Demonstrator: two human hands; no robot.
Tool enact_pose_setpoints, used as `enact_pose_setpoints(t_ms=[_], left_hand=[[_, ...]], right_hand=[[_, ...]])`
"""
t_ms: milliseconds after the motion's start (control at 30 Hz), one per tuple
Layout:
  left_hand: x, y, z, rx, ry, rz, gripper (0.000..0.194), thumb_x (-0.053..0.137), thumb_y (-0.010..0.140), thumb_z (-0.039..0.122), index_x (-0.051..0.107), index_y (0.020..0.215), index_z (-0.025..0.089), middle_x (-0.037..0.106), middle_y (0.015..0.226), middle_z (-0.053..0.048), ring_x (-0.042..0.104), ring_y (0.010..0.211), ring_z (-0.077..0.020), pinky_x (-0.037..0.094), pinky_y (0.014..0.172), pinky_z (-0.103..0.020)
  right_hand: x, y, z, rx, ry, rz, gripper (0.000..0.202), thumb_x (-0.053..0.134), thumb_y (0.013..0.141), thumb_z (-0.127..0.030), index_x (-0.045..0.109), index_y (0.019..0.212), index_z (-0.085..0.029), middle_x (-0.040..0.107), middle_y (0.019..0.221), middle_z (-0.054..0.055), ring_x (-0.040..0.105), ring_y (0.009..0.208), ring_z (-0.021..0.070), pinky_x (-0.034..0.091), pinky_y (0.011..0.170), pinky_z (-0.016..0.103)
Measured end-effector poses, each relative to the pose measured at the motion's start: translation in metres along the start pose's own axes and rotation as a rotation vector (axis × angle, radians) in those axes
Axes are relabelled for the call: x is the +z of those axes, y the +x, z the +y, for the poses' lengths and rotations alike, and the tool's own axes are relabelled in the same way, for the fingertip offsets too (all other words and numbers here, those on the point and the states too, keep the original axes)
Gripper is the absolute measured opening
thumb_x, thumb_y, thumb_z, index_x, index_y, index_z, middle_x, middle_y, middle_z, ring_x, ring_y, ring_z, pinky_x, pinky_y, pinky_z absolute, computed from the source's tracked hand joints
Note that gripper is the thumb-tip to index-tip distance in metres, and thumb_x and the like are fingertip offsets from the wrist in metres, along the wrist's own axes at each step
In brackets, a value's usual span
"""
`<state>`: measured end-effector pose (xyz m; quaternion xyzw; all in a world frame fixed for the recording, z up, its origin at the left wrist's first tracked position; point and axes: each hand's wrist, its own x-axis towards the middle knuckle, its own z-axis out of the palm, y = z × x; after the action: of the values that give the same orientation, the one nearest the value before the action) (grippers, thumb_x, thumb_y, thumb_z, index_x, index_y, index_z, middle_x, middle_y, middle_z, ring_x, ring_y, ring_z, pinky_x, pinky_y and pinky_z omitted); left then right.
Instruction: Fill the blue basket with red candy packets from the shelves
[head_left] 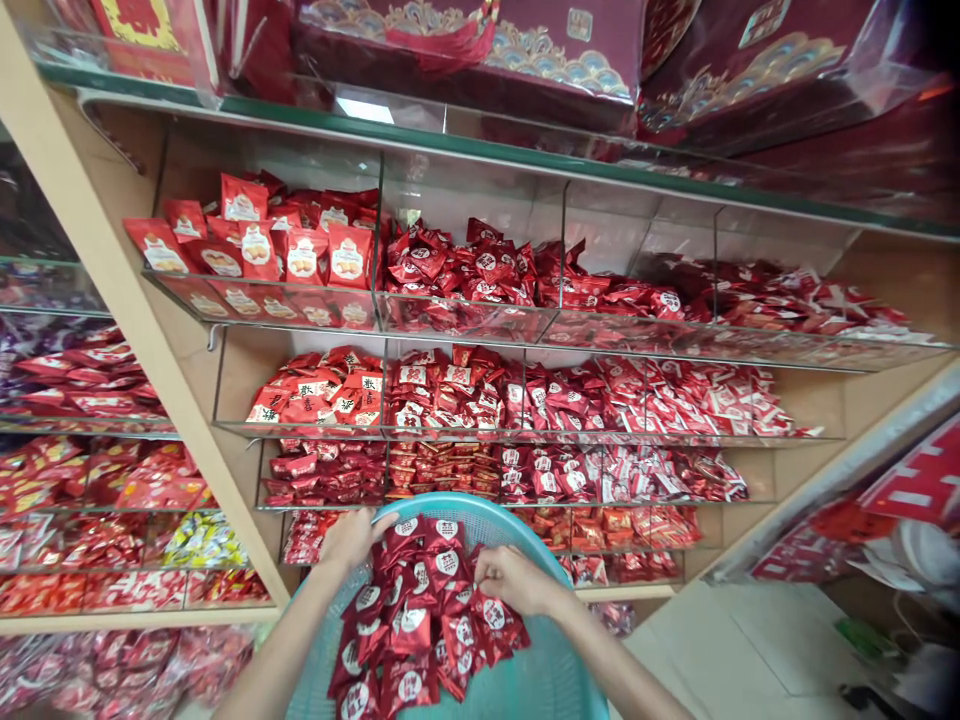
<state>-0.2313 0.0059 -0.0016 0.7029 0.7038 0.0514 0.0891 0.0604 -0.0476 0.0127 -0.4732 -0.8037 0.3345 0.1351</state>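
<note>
Shop bay: wooden shelving (pixel 160 370) behind, teal basket (pixel 551 690) in front; basket part-filled.

Red packets (pixel 411 620) with white round labels lie heaped over the basket's left and middle, bare plastic showing to the right. Heap sits between and below both hands, touching the right. Right hand (pixel 517 580): fingers curled in at the heap's right edge; whether a packet is pinched cannot be told. Left hand (pixel 346 540): closed over the rim, thumb inside. Judged from the heap, sorting or moving packets is partway: many lie loose, none visibly in transit. Farther back, shelf compartments already hold red packets, some sparsely; patterned boxes (pixel 540 60) stand above.
</note>
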Motion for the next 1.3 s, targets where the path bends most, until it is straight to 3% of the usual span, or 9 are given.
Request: enact_pose_setpoints(t_ms=[433,700,833,1067,1200,1300], left_hand=[[-0.001,-0.001,0.000,0.004,0.003,0.007,0.063,0.021,0.080,0.067,0.063,0.083,0.019,0.070,0.086,-0.014,0.065,0.087,-0.0283,0.045,0.071,-0.033],[0.003,0.000,-0.004,0.009,-0.052,0.008,0.059,0.026,0.080,0.065,0.062,0.087,0.019,0.069,0.089,-0.015,0.063,0.092,-0.0277,0.044,0.072,-0.032],[0.004,-0.001,-0.004,0.007,-0.058,0.013,0.057,0.025,0.081,0.063,0.062,0.085,0.019,0.069,0.088,-0.013,0.064,0.090,-0.0275,0.044,0.071,-0.032],[0.003,0.000,-0.004,0.024,-0.035,0.022,0.058,0.023,0.082,0.062,0.062,0.085,0.019,0.069,0.087,-0.013,0.064,0.088,-0.0287,0.045,0.068,-0.032],[0.002,-0.001,-0.004,0.016,-0.044,0.017,0.058,0.023,0.081,0.063,0.061,0.084,0.020,0.069,0.087,-0.013,0.065,0.087,-0.0284,0.045,0.067,-0.032],[0.002,-0.002,-0.003,-0.001,-0.038,0.015,0.058,0.023,0.081,0.063,0.061,0.085,0.020,0.069,0.090,-0.013,0.064,0.088,-0.0287,0.045,0.069,-0.033]], right_hand=[[0.003,-0.007,-0.009,0.097,-0.206,0.013,0.018,0.048,0.072,-0.012,0.062,0.081,-0.020,0.062,0.074,0.000,0.054,0.075,0.0139,0.033,0.061,0.021],[-0.009,-0.010,-0.030,-0.043,-0.290,0.025,0.022,0.047,0.075,-0.010,0.060,0.087,-0.023,0.061,0.095,0.002,0.056,0.087,0.0177,0.038,0.073,0.025],[-0.052,-0.001,-0.061,-0.220,-0.261,0.172,0.017,0.045,0.084,-0.019,0.060,0.092,-0.023,0.060,0.093,0.003,0.056,0.084,0.0162,0.041,0.073,0.025],[-0.173,0.011,-0.150,-0.585,-0.300,0.665,0.018,0.042,0.089,-0.023,0.059,0.093,-0.019,0.060,0.090,0.004,0.055,0.083,0.0141,0.042,0.076,0.026],[-0.226,0.025,-0.181,-0.661,-0.391,0.913,0.017,0.045,0.088,-0.021,0.060,0.094,-0.019,0.060,0.093,0.005,0.054,0.088,0.0156,0.041,0.080,0.028],[-0.250,0.041,-0.190,-0.653,-0.496,0.931,0.017,0.048,0.086,-0.021,0.062,0.095,-0.019,0.060,0.095,0.006,0.053,0.091,0.0172,0.039,0.083,0.032]])
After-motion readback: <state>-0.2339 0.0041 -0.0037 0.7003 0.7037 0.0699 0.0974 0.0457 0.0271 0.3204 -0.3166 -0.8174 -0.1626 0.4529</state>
